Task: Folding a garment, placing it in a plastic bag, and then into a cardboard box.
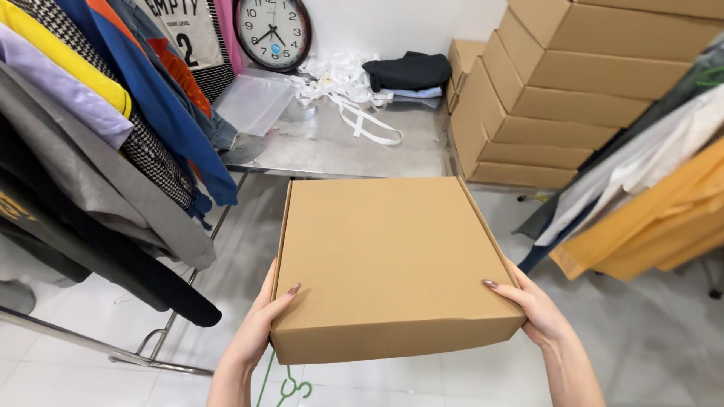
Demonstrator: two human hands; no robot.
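Above the pale tiled floor point(664, 339), between two clothes racks, a closed flat cardboard box point(388, 264) is being held level in the air by both hands. The left hand point(260, 328) is pressing against the box's near left side, thumb lying up along the top edge and fingers tucked underneath out of sight. The right hand point(532, 305) is gripping the near right corner the same way, thumb resting on the lid. Ahead of the box a metal surface point(339, 147) is carrying a tangle of white straps point(347, 94), a clear plastic bag point(253, 102), a folded black garment point(407, 71) and a round wall clock point(271, 30) leaning at the back. A stack of matching cardboard boxes point(558, 90) is standing to the right of the surface. Hanging garments point(98, 136) are crowding the left rack, and yellow and white ones point(656, 203) are hanging on the right. A green hanger point(290, 388) is lying on the floor below the box.
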